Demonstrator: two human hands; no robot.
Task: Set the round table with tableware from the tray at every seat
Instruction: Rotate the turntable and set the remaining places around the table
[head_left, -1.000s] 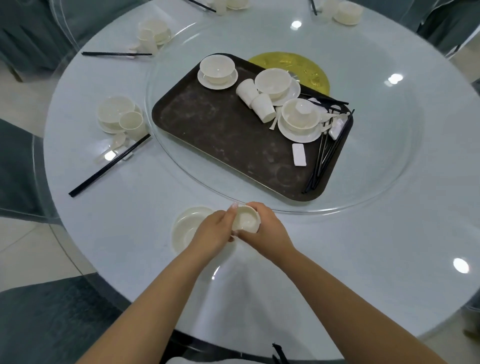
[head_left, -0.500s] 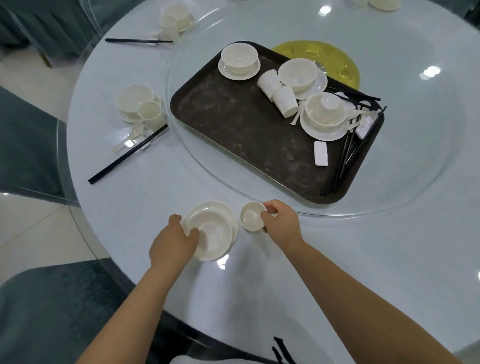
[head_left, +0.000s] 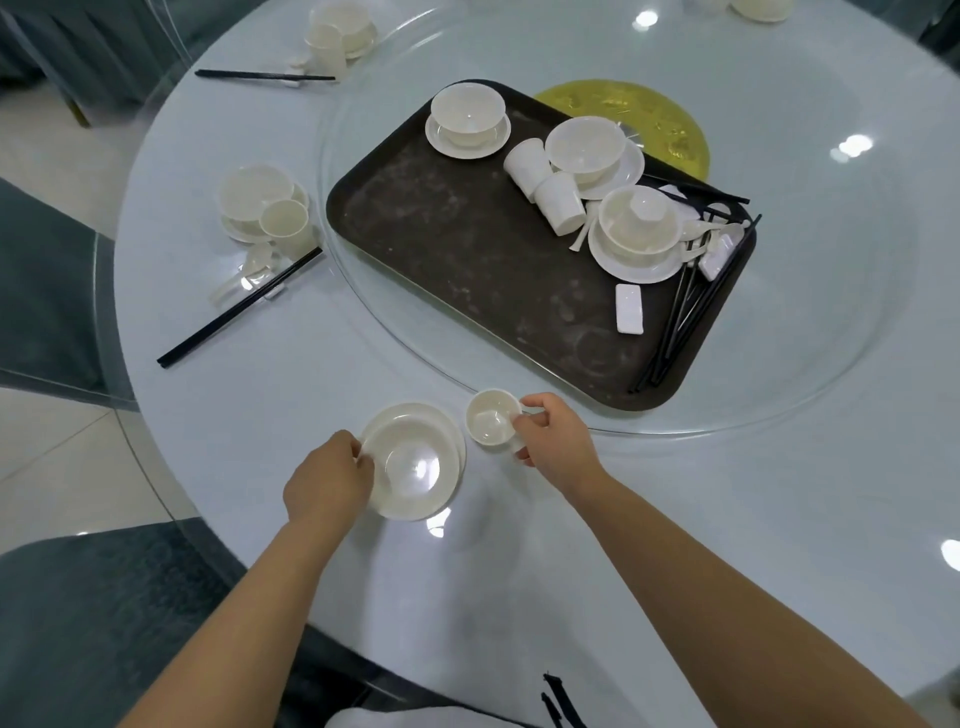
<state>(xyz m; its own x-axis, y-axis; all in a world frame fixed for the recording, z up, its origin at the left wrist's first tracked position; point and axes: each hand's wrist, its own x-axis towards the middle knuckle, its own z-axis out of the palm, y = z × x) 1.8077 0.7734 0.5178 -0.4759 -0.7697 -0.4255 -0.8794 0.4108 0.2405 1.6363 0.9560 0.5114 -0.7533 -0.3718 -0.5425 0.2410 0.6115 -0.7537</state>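
A white bowl on a plate (head_left: 415, 462) sits on the round table (head_left: 727, 519) at the near seat. My left hand (head_left: 330, 480) grips the left rim of that bowl and plate. Just to the right stands a small white cup (head_left: 491, 423), and my right hand (head_left: 553, 434) holds its right side. Beyond them lies the dark tray (head_left: 467, 249) on the glass turntable (head_left: 831, 312). It carries several bowl-and-plate sets, two lying cups (head_left: 543, 182), spoons, white rests (head_left: 629, 307) and black chopsticks (head_left: 685, 317).
Two seats at the left are laid with bowl, cup, spoon and chopsticks (head_left: 239, 306), the farther set (head_left: 340, 34) near the top. A gold disc (head_left: 654, 124) lies under the turntable's centre. Grey chairs (head_left: 104, 613) stand around the table's edge.
One second ago both hands held the cup together beside the plate. Now my left hand has gone to the bowl and plate, and my right hand has set the cup down to their right.
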